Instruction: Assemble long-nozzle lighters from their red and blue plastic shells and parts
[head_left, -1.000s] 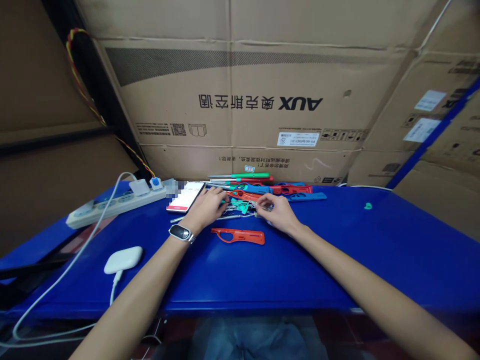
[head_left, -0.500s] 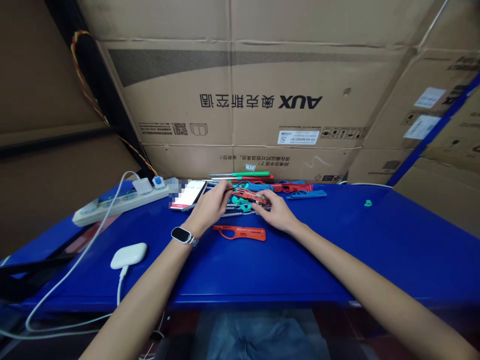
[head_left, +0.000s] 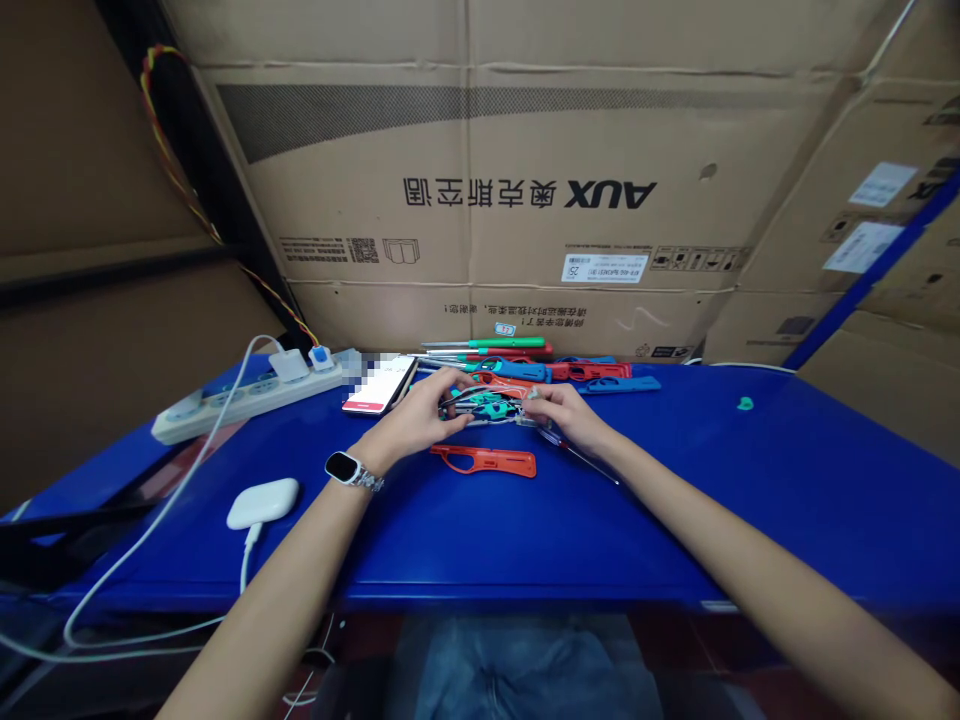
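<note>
My left hand (head_left: 424, 415) is curled, thumb and fingers around thin metal rods and wires (head_left: 466, 400) at the left of a small pile. Green plastic pieces (head_left: 493, 405) lie in that pile between my hands. Thumb and fingers of my right hand (head_left: 570, 415) pinch a small pale part that I cannot make out, with thin wires running to it. Below the right fingertips lies a thin screwdriver (head_left: 581, 457), its shaft pointing toward me. An orange half casing of a long-necked lighter (head_left: 491, 461) rests in front of the pile.
Behind the pile lie blue casings (head_left: 519, 371), red casings (head_left: 604, 371) and a green-handled screwdriver (head_left: 514, 342). A phone (head_left: 375, 385), a power strip (head_left: 259, 390) and a white case on a cable (head_left: 262, 503) occupy the left. Cardboard (head_left: 525, 130) stands behind the table.
The orange piece between my hands is now down at the back of the pile. My left fingers have moved onto the metal rods. A screwdriver now shows under my right hand.
</note>
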